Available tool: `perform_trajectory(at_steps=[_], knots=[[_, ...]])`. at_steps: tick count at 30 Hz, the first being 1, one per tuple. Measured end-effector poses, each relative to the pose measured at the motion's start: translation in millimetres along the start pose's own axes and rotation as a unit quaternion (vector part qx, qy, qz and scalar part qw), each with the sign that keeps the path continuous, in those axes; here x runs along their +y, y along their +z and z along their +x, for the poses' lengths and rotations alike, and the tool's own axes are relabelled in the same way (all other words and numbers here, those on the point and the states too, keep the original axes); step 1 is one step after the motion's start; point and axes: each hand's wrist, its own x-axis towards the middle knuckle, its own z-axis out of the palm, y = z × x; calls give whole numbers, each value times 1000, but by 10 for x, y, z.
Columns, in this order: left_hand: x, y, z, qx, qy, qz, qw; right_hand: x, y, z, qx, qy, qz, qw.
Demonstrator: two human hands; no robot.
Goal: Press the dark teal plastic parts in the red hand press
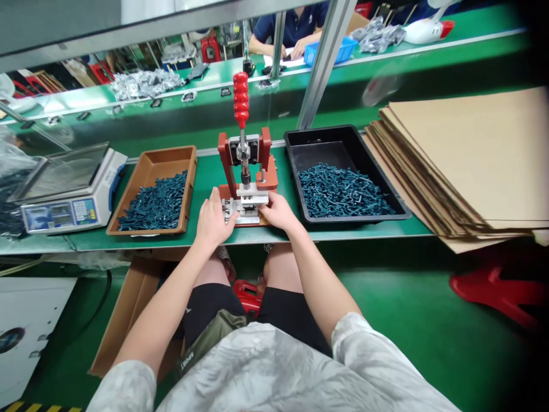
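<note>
A red hand press [242,154] with a red knobbed lever [241,98] stands at the middle of the green bench [206,186]. My left hand [211,220] grips the left side of the press's metal jig [242,209], and my right hand [278,210] holds its right side. What lies under my palms is hidden. Dark teal plastic parts [154,203] fill the lower half of a brown tray [167,163] left of the press. More of them [343,191] lie in a black tray [317,151] on the right.
A digital scale [64,194] stands at the left bench edge. A stack of flat cardboard sheets [454,160] lies at right. Behind a glass panel, a co-worker [291,28] sits at a second green bench with a blue crate [330,51]. An open carton [128,315] stands below.
</note>
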Motion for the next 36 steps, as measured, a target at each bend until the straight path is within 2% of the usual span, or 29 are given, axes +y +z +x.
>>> perform_trajectory(at_steps=[4, 7, 10, 12, 16, 23, 29, 34, 36], knots=[[-79, 48, 16, 17, -23, -96, 995, -85, -45, 36, -49, 37, 0, 998], [-63, 112, 20, 44, -53, -158, 985, -142, -64, 33, -73, 61, 18, 995], [1, 126, 5, 63, -43, -86, 993, -153, -72, 31, -81, 58, 19, 995], [38, 106, -4, 54, -33, -48, 997, -145, -72, 36, -79, 50, 19, 995], [58, 80, -9, 43, -38, -52, 997, -134, -69, 27, -82, 28, 7, 996], [79, 149, -4, 86, -60, -59, 993, -150, -62, -9, -56, 15, -61, 996], [89, 119, 10, 28, -29, -14, 999, -149, -67, 22, -70, 17, -52, 996], [26, 72, 23, 4, -40, -64, 997, -174, -45, -12, -58, 1, -76, 995], [42, -22, 100, 33, -62, -111, 991, -183, -38, -23, -54, -1, -87, 995]])
